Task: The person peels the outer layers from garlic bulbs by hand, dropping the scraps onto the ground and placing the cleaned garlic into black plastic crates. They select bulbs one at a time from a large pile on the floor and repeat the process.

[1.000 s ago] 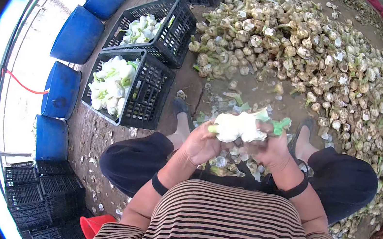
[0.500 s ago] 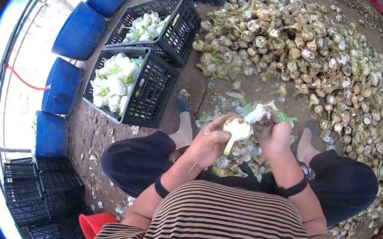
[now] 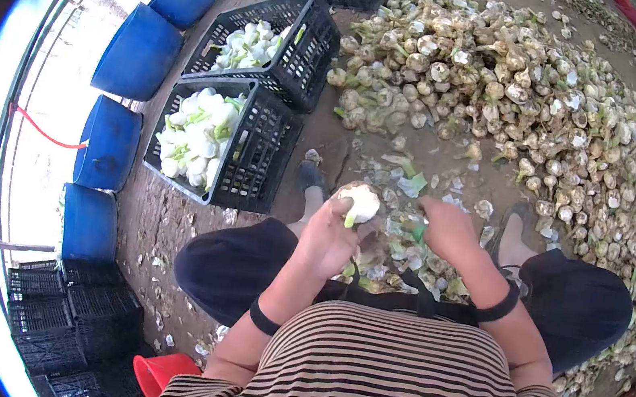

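In my left hand (image 3: 328, 241) is a garlic bulb (image 3: 362, 202), whitish with a short green stem stub and a brown root side at the top. My fingers and thumb close round its near side. To the right, my right hand (image 3: 450, 232) hangs above the floor, apart from the bulb, its fingers curled. A small bright green piece (image 3: 418, 233) shows by its fingers; what it belongs to is hidden. Below both hands lie loose garlic skins (image 3: 403, 255) and leaf scraps between my feet.
A big heap of unpeeled garlic (image 3: 505, 79) spreads ahead and to the right. At left stand black crates with cleaned garlic (image 3: 199, 133), blue barrels (image 3: 108, 143) and stacked black crates (image 3: 65, 317). A red bucket (image 3: 161, 375) is near my left side.
My hands have moved apart. The left hand shifted left with the bulb, which looks whiter and turned. My right hand swung lower, and the pale skin strip is gone from it.
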The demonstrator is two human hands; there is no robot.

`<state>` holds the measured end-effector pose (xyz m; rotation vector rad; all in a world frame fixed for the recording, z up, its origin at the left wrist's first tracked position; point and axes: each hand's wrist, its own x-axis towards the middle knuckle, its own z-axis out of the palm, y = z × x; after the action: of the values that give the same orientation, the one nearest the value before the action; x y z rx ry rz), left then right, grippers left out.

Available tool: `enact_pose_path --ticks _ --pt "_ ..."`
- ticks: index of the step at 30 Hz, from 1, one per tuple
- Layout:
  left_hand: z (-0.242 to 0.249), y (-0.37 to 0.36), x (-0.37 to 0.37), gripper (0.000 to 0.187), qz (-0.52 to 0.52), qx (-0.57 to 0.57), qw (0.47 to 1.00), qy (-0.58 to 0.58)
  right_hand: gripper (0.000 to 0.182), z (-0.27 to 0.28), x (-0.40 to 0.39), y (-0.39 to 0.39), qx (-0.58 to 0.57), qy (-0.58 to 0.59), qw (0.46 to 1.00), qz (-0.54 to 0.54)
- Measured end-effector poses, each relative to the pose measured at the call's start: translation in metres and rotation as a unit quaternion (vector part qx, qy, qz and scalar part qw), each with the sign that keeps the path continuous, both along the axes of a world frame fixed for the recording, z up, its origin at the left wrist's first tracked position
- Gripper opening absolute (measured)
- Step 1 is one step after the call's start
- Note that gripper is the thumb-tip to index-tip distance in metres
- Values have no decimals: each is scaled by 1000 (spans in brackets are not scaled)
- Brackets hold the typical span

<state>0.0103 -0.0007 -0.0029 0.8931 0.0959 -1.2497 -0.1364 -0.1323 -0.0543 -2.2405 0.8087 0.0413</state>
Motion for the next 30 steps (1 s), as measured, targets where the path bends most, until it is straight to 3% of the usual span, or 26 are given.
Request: enact_pose_path --ticks 2,5,9,15,17,21,23,24,27,30 --pt "-9 1 2 31 -27 -2 999 -19 31 25 5 8 119 -272 952 -71" --pt "-7 -5 -3 29 -61 12 996 -56 26 39 13 19 45 -354 932 -56" --pt "-15 -1 -6 29 -62 19 994 -88 17 29 14 21 1 -349 937 -27" --pt "-16 1 -6 28 -85 47 991 -88 13 36 11 31 -172 -303 937 -9" --pt "-14 2 -5 28 -83 45 994 -57 12 32 12 30 -165 -312 935 -19" --pt "8 1 -7 40 -191 89 975 -71 11 25 11 22 -157 -311 936 -44" --pt "8 5 -5 48 -256 108 954 -109 12 15 9 9 -173 -248 951 -69" --pt "9 6 -8 60 -336 107 919 -177 12 8 7 1 -181 -215 956 -82" --pt "21 6 -14 73 -282 100 937 -177 15 -22 -2 -17 -180 35 981 -56" --pt "25 10 -9 71 -225 84 949 -202 17 -16 -12 -19 -121 205 971 -11"
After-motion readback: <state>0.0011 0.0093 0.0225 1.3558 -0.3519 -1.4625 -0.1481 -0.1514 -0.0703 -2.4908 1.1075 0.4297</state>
